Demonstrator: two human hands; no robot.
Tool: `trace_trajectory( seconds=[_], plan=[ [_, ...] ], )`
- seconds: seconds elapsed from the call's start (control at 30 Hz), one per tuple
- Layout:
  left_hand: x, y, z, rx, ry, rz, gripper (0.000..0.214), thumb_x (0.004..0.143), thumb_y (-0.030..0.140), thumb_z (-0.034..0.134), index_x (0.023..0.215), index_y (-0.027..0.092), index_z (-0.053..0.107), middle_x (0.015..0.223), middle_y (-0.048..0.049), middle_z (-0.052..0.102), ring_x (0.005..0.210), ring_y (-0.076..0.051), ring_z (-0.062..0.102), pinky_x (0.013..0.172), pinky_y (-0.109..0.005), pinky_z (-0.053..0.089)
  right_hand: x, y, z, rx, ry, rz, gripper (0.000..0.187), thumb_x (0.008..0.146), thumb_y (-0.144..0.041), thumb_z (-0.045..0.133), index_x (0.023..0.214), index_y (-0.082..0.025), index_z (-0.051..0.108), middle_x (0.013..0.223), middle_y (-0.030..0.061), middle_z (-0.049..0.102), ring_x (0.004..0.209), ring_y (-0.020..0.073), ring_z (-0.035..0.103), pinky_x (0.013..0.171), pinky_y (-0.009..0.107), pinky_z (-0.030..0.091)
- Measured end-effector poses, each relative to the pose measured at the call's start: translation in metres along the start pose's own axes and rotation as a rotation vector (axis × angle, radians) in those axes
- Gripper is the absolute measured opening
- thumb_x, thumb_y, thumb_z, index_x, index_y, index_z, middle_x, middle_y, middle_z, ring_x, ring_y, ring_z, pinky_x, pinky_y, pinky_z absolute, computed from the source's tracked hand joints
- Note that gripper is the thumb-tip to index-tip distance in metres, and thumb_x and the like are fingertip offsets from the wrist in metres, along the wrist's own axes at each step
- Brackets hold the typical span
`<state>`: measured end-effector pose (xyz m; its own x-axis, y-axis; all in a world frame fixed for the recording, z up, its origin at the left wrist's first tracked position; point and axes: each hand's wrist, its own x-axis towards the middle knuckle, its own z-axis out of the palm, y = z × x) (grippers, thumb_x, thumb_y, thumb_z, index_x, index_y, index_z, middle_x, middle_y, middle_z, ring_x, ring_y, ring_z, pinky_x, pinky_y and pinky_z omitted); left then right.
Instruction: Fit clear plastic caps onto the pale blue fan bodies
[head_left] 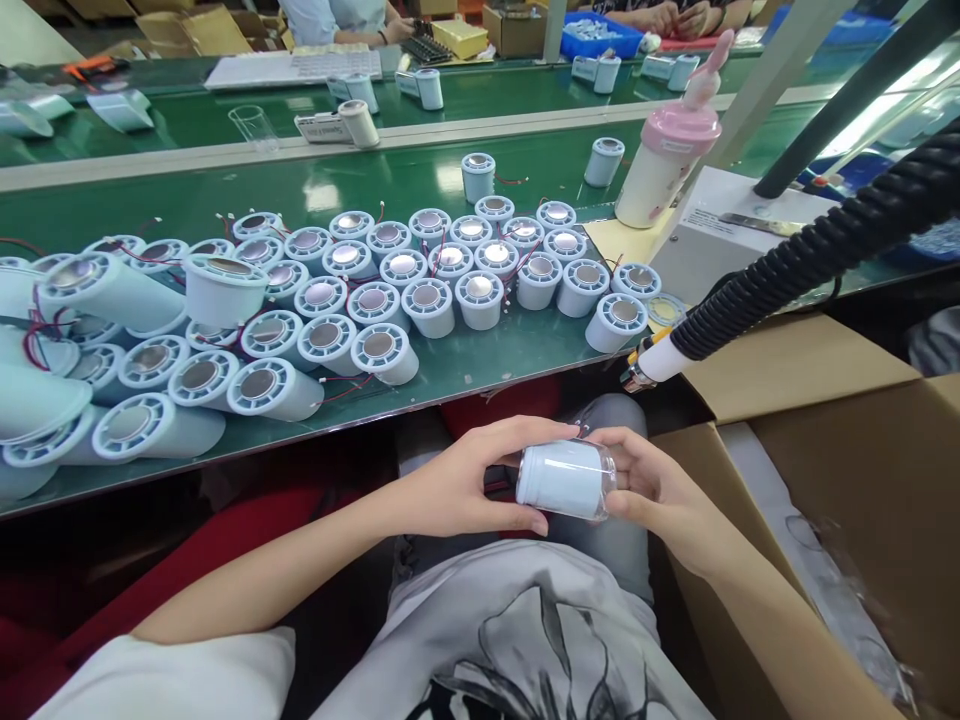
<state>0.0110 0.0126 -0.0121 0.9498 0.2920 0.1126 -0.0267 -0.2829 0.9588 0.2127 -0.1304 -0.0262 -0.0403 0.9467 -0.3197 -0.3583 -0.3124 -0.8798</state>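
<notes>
Over my lap, a light blue cylindrical housing [562, 477] lies on its side between my two hands. A clear plastic sleeve [608, 482] surrounds it and sticks out past its right end. My left hand [476, 480] curves round the left end, fingers along the top and thumb below. With fingers behind and thumb in front, my right hand [656, 495] grips the clear sleeve at the right end. The fingertips behind the housing are partly hidden. Many similar blue housings [427, 305] with silver discs and thin red and black wires stand on the green bench [450, 385] ahead.
A flexible black hose [810, 240] with a white nozzle reaches in from the right. Below it is an open cardboard box [847, 440] with clear plastic pieces inside. A pink-topped bottle [667, 145] stands at the back right. Co-workers' hands [686, 18] show across the line.
</notes>
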Motion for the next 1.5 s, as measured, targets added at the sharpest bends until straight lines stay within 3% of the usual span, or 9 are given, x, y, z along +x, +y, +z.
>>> trace_trajectory(
  seconds=[0.4,0.67,0.83,0.93,1.0,1.07,1.17,1.37,1.5],
  plan=[
    [-0.001,-0.003,-0.001,0.010,-0.009,0.039,0.081,0.069,0.019,0.084,0.140,0.031,0.048,0.143,-0.0085,0.053,0.131,-0.025,0.051,0.108,-0.038,0.046,0.005,0.001,0.006,0.119,0.009,0.175,0.049,0.081,-0.060,0.070,0.098,-0.017,0.052,0.064,0.0002,0.068,0.054,0.0129,0.069,0.049,0.016,0.055],
    [0.000,-0.006,0.000,0.028,-0.009,0.091,0.081,0.068,0.018,0.085,0.139,0.033,0.050,0.145,-0.0092,0.052,0.133,-0.028,0.049,0.113,-0.044,0.040,0.011,-0.002,0.013,0.216,-0.057,0.341,0.063,0.072,-0.078,0.064,0.079,-0.015,0.058,0.059,0.0033,0.067,0.044,0.0113,0.063,0.039,0.014,0.050],
    [0.000,0.002,0.003,-0.063,-0.017,0.010,0.066,0.074,0.020,0.080,0.134,0.029,0.055,0.138,-0.0110,0.053,0.127,-0.027,0.053,0.102,-0.039,0.050,0.011,0.002,0.013,0.174,-0.145,0.443,0.077,0.081,-0.085,0.038,0.065,-0.013,0.061,0.054,0.0036,0.061,0.038,0.0082,0.057,0.035,0.012,0.043],
    [-0.002,0.010,0.006,-0.167,0.002,-0.130,0.060,0.078,0.023,0.076,0.134,0.026,0.053,0.133,-0.0109,0.054,0.119,-0.024,0.057,0.093,-0.034,0.055,0.007,0.008,0.011,-0.060,-0.093,0.241,0.084,0.085,-0.084,0.024,0.089,-0.012,0.067,0.064,0.0077,0.066,0.045,0.0140,0.062,0.038,0.020,0.049],
    [-0.003,0.013,0.007,-0.244,0.024,-0.221,0.061,0.079,0.027,0.075,0.135,0.025,0.050,0.129,-0.0108,0.056,0.112,-0.023,0.060,0.089,-0.034,0.057,0.004,0.011,0.008,-0.269,0.008,-0.044,0.075,0.084,-0.079,0.045,0.124,-0.016,0.059,0.103,0.0150,0.071,0.080,0.0238,0.072,0.063,0.032,0.061],
    [-0.003,0.014,0.007,-0.332,0.028,-0.300,0.063,0.081,0.031,0.073,0.137,0.025,0.046,0.123,-0.0106,0.059,0.106,-0.023,0.063,0.084,-0.035,0.058,0.001,0.013,0.003,-0.501,0.076,-0.380,0.074,0.079,-0.056,0.074,0.141,-0.029,0.045,0.145,0.0122,0.050,0.122,0.0308,0.058,0.099,0.044,0.052],
    [-0.003,0.016,0.005,-0.391,-0.021,-0.377,0.066,0.084,0.037,0.070,0.142,0.026,0.040,0.118,-0.0105,0.063,0.096,-0.023,0.066,0.078,-0.036,0.058,-0.002,0.014,-0.003,-0.787,0.050,-0.717,0.065,0.083,-0.015,0.076,0.136,-0.043,0.051,0.151,0.0002,0.044,0.137,0.0278,0.044,0.114,0.046,0.038],
    [0.000,0.020,-0.002,-0.248,-0.062,-0.254,0.078,0.078,0.026,0.077,0.147,0.031,0.041,0.151,-0.0098,0.043,0.132,-0.026,0.050,0.108,-0.040,0.047,-0.005,0.009,0.000,-0.257,-0.013,-0.301,0.049,0.088,-0.035,0.072,0.134,-0.042,0.056,0.127,-0.0001,0.066,0.107,0.0210,0.067,0.089,0.031,0.059],
    [0.002,0.013,0.001,-0.341,-0.079,-0.288,0.079,0.081,0.019,0.073,0.150,0.034,0.035,0.156,-0.0091,0.038,0.129,-0.025,0.054,0.107,-0.043,0.048,-0.003,0.007,-0.002,-0.286,0.045,-0.282,0.048,0.079,-0.025,0.082,0.122,-0.041,0.067,0.116,-0.0035,0.071,0.091,0.0173,0.071,0.082,0.025,0.059]
  ],
)
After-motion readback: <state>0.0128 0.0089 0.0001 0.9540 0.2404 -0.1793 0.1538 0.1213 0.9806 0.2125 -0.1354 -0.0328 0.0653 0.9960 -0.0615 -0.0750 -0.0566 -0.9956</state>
